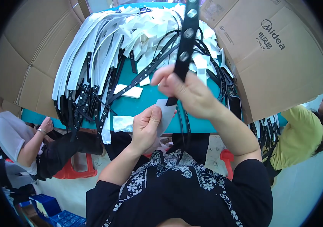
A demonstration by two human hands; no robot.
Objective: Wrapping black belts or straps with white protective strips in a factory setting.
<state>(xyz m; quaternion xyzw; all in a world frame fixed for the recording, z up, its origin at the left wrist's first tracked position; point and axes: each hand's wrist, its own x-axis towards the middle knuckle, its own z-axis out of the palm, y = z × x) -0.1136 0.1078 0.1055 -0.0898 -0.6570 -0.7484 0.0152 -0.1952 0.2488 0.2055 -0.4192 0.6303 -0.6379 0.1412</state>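
My left hand (145, 124) is closed on a thin white sleeve (165, 118), thumb on top, over the table's near edge. A black belt with silver eyelets (188, 38) runs upward through my right hand (195, 94), whose fingers wrap round it and are slightly blurred. The belt's lower end is at the mouth of the sleeve; how far it goes in I cannot tell. Beside my left hand lies a folded white piece (128, 91) with another white piece (123, 123) nearer the edge. Another eyeleted belt (142, 77) lies slanting across the table.
Belts in white sleeves (87, 53) cover the left of the teal table (148, 99); white sleeves (146, 26) heap at the back. Cardboard boxes (36, 49) (260, 72) flank it. People sit at left (14, 132) and right (301, 136). Red stools (80, 170) stand below.
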